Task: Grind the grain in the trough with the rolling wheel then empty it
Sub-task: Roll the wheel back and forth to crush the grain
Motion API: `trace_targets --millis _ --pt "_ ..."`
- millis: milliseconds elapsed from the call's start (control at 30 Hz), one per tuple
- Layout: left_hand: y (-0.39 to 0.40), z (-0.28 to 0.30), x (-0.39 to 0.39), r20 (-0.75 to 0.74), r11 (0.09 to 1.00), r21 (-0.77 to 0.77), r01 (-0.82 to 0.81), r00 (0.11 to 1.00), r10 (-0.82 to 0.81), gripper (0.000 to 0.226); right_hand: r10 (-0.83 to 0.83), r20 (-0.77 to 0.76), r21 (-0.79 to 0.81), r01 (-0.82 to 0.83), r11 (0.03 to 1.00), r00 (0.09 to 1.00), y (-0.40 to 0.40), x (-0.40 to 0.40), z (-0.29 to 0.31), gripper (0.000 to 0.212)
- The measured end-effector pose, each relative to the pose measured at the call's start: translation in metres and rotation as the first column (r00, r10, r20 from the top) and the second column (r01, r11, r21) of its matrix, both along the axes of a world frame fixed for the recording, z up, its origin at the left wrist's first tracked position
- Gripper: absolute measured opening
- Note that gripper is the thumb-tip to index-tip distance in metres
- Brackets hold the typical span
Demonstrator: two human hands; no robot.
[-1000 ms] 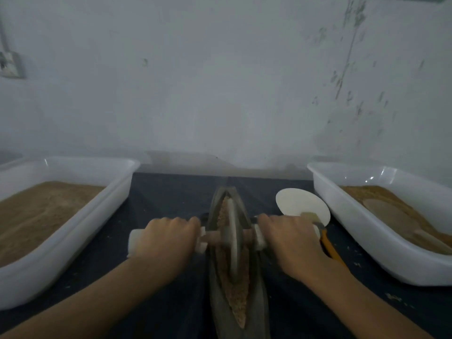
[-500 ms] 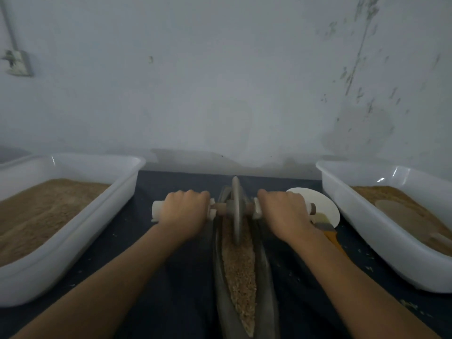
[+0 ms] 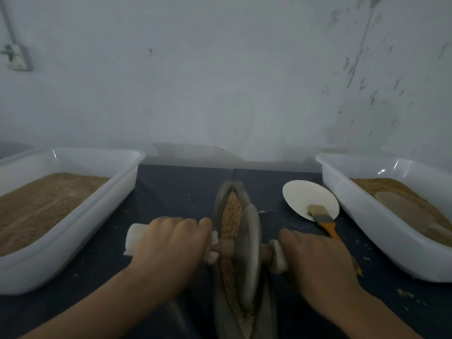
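1. The trough (image 3: 220, 199) is a narrow, boat-shaped vessel of dull grey metal lying on the dark cloth of the table (image 3: 171, 187). Its long axis runs straight away from the person toward the wall (image 3: 220, 81), and its far tip is pointed.
2. Coarse tan grain (image 3: 231, 214) fills the groove as a gritty strip along that axis.
3. The wheel (image 3: 249, 260) is a thin grey disc standing on edge in the groove, in line with the trough, near its middle. Its axle crosses the trough at right angles and ends in pale, white-wrapped handles.
4. The left hand (image 3: 171, 243) is curled around the left handle; the right hand (image 3: 315, 260) is wrapped around the right one.
5. A smooth white tub (image 3: 102, 209) of fine brown meal sits left; another tub (image 3: 367, 216) sits right.
6. Between trough and right tub lie a round white plate (image 3: 303, 194) and a brush (image 3: 322, 221) with an orange handle, bristles on the plate.
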State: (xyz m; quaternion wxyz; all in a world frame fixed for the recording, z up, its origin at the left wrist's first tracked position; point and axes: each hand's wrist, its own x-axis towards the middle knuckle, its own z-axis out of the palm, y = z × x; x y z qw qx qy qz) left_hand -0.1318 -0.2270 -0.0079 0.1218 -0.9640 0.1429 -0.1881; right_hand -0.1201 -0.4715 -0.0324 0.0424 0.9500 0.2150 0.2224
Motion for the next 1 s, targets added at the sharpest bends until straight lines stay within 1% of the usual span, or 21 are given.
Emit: trace_targets --millis 67,100,133,233,333,433,467,533,600,633,700,767,833,900,1000 --pt "-0.002 -0.001 0.029 0.043 1.0 -0.008 -0.019 0.999 0.019 0.034 -0.074 -0.02 -0.041 0.073 0.996 0.997 0.004 0.023 -0.002 0.029" --pt "0.0 -0.003 0.046 0.041 0.999 -0.013 -0.032 0.999 0.032 0.032 -0.076 -0.007 -0.039 0.075 0.996 0.997 0.006 0.037 -0.001 0.019" --pt "0.001 -0.005 0.063 0.042 0.999 -0.029 -0.044 0.998 0.045 0.029 -0.066 0.017 -0.032 0.066 0.997 0.998 0.008 0.053 0.0 0.018" --pt "0.005 -0.006 0.101 0.056 0.995 -0.055 -0.083 0.995 0.086 0.02 -0.074 0.097 -0.037 0.078 0.996 0.993 0.021 0.093 0.013 0.021" --pt "0.001 -0.002 0.106 0.055 0.993 -0.062 -0.099 0.993 0.102 0.017 -0.102 0.1 -0.033 0.105 0.994 0.99 0.027 0.106 0.017 0.021" --pt "-0.003 0.0 0.077 0.025 0.997 -0.04 -0.071 0.997 0.072 0.023 -0.046 0.019 0.021 0.045 0.999 0.999 0.015 0.077 0.009 0.026" --pt "-0.004 0.001 0.061 0.005 0.997 -0.046 -0.056 0.998 0.056 0.027 -0.023 0.019 0.023 0.023 0.999 1.0 0.01 0.059 0.006 0.029" --pt "-0.002 0.0 0.023 -0.026 0.998 -0.049 -0.047 0.999 0.045 0.037 0.041 0.078 0.048 -0.045 0.998 0.996 0.001 0.022 0.005 0.043" --pt "0.0 0.001 -0.01 0.018 0.999 -0.042 -0.004 1.0 0.005 0.046 0.101 0.187 0.02 -0.106 0.994 0.977 -0.003 -0.005 0.011 0.052" --pt "0.003 0.002 -0.019 0.033 0.999 -0.042 -0.003 0.999 0.005 0.047 0.118 0.237 0.005 -0.123 0.992 0.964 -0.004 -0.013 0.013 0.05" --pt "0.008 -0.004 -0.024 -0.032 0.998 -0.05 -0.05 0.998 0.048 0.04 0.141 0.288 -0.008 -0.145 0.989 0.947 -0.005 -0.014 0.015 0.044" --pt "0.009 -0.008 -0.008 -0.076 0.993 -0.074 -0.092 0.993 0.087 0.039 0.154 0.232 -0.016 -0.155 0.988 0.96 -0.001 0.002 0.013 0.041" --pt "0.008 -0.009 0.023 -0.082 0.991 -0.103 -0.09 0.993 0.082 0.033 0.094 0.135 -0.087 -0.083 0.993 0.986 0.007 0.032 0.009 0.035" --pt "0.008 -0.011 0.063 -0.04 0.989 -0.122 -0.088 0.996 0.084 0.027 -0.037 0.07 -0.108 0.044 0.993 0.997 0.016 0.07 0.013 0.027" --pt "0.01 -0.006 0.11 0.023 0.99 -0.108 -0.094 0.995 0.097 0.022 -0.104 0.121 -0.085 0.115 0.99 0.987 0.025 0.113 0.018 0.022"
